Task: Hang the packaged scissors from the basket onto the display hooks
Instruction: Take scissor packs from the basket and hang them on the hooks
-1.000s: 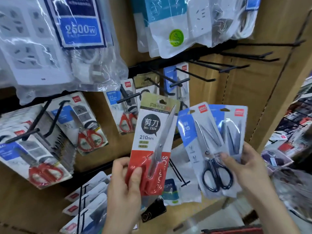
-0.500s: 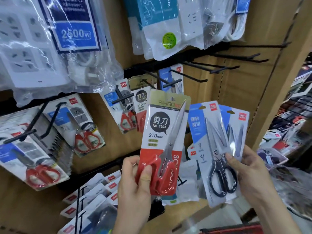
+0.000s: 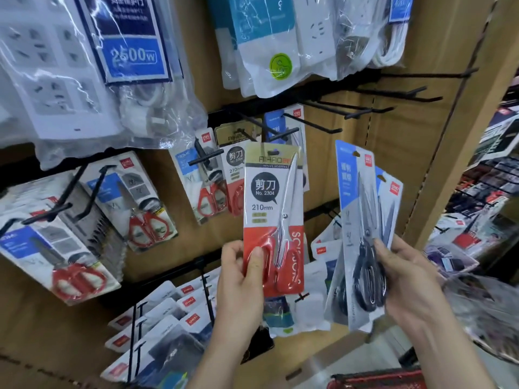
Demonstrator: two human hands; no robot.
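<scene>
Against the brown display wall, your left hand (image 3: 238,279) holds the red-handled scissors pack (image 3: 272,209) upright by its lower end. Your thumb presses the front over the red handles and your fingers (image 3: 230,249) curl round the card's left edge to the back. The pack's hang slot sits just below the T-shaped tip of a black hook (image 3: 280,134) and does not look threaded onto it. A matching red pack (image 3: 234,167) already hangs just behind and to the left, with a blue-topped pack (image 3: 193,175) beside it.

Your right hand (image 3: 407,279) grips two blue-carded packs together, well apart from the wall. The front black-handled pack (image 3: 356,220) tilts slightly left, and the rear pack (image 3: 390,197) fans out behind it to the right. Your thumb lies across the front near the pivot, with the other fingers wrapped behind the cards.

Up and to the right, several bare hooks (image 3: 365,110) jut from the black rail. Bagged power strips (image 3: 84,66) hang along the top row, and more red-handled packs (image 3: 146,214) hang at the left. At the bottom right edge a red rim (image 3: 376,381) shows, which may be the basket, though too little of it is visible to be sure.
</scene>
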